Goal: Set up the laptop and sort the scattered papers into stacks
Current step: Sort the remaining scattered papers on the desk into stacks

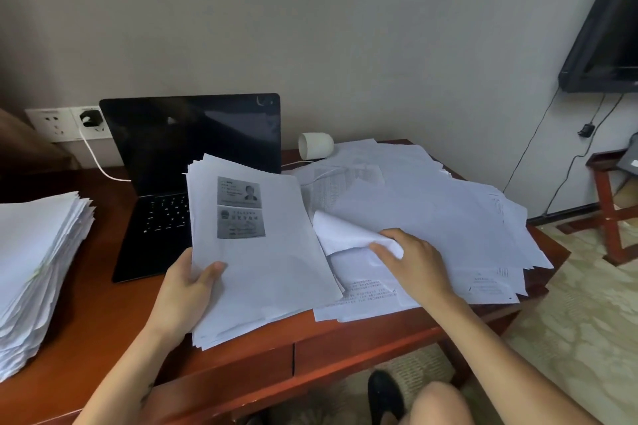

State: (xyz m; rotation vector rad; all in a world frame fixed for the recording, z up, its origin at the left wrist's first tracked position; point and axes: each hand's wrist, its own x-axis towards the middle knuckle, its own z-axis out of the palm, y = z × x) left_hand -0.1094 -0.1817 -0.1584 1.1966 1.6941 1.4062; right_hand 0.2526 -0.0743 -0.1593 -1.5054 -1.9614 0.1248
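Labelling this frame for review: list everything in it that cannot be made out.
Head view only.
Laptop keyboard: right half hidden behind the bundle gripped by the left hand.
Print on the loose papers: too small and blurred to read.
Tall stack: cut off by the left edge.
Wall screen: cut off by the right edge.
Sheet pinched by the right hand: face curled under.

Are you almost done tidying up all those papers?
About halfway, I think. Done: the laptop stands open on the desk, though its screen is dark, and a tall stack sits at the left. In hand: the left hand holds a bundle while the right hand pinches a loose sheet. Left: the scattered pile is not yet sorted.
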